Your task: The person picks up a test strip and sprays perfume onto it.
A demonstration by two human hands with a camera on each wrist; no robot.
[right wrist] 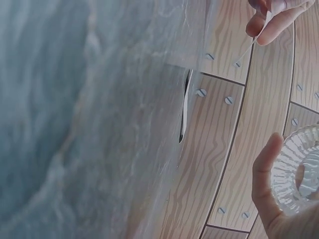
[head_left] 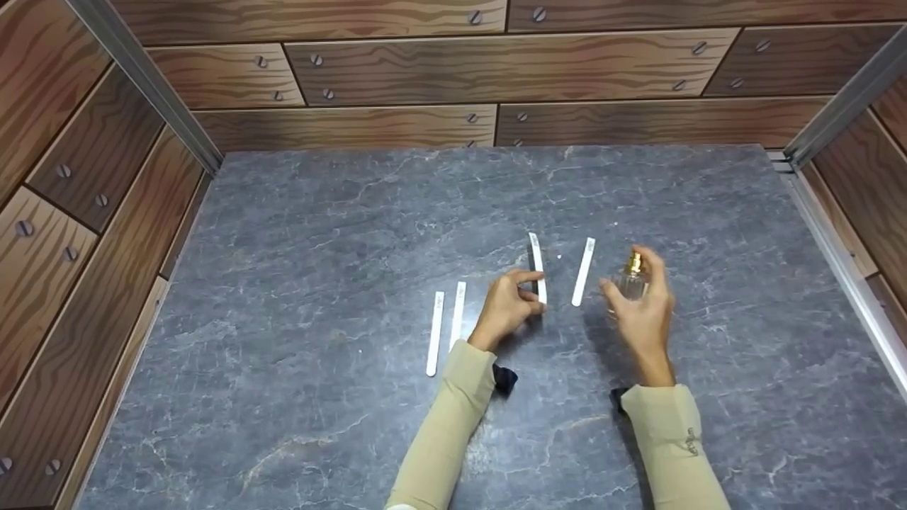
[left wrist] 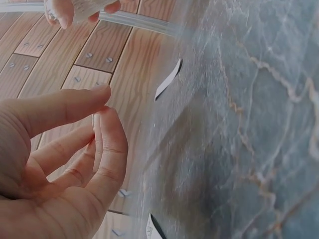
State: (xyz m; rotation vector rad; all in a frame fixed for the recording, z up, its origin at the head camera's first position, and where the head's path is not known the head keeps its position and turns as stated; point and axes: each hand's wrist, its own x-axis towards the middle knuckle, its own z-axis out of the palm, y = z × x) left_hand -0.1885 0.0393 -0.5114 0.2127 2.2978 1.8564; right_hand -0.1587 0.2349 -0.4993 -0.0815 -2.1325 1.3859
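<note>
In the head view my left hand pinches a narrow white paper strip by its lower part, raised over the table. Its thumb and fingertips meet on the strip in the left wrist view. My right hand grips a clear glass perfume bottle with a gold spray top, index finger at the top. The ribbed bottle base faces the right wrist camera. Between the hands, another white strip lies on the table.
Two more white strips lie left of my left hand: an outer strip and an inner strip, partly hidden by the forearm. The grey marbled table is bordered by wood-patterned walls and a metal rail at right.
</note>
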